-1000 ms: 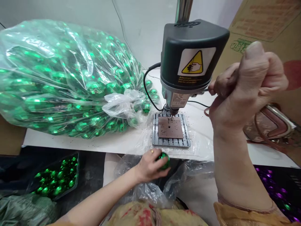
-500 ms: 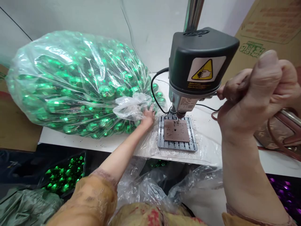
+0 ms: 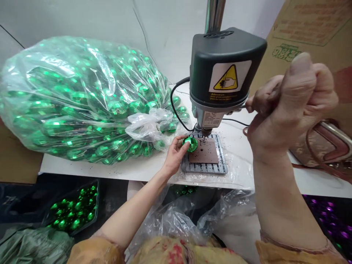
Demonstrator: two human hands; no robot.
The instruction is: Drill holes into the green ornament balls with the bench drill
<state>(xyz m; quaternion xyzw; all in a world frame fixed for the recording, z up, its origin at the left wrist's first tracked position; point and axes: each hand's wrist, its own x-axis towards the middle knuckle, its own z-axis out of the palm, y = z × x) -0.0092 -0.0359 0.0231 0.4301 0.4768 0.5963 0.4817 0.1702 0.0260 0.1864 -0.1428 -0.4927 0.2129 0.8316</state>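
Observation:
Between its thumb and fingers, my left hand [image 3: 176, 156] grips a shiny green faceted ball [image 3: 190, 144], just left of the drill bit. My right hand [image 3: 294, 95] is closed at the right side of the black drill press [image 3: 228, 69], around its feed handle, which the fingers mostly hide. Under the chuck [image 3: 206, 131], a brown square pad [image 3: 203, 156] with a dark hole lies on the slotted metal base [image 3: 189, 169]. Dark shavings are scattered over the pad and base. Left of the press lies a large clear plastic bag [image 3: 82, 99] full of similar green balls.
A cardboard box [image 3: 310, 33] stands behind my right hand. Beside my right forearm sits a handbag [image 3: 324, 143]. More green balls [image 3: 74, 209] lie below the table at left, and purple shiny ones [image 3: 327, 216] at lower right. A black cable [image 3: 176, 104] curves beside the press.
My left hand has come from the bag's mouth rightward to the drill base, now with a green ball in it. My right hand stays at the handle. The whole view has shifted slightly.

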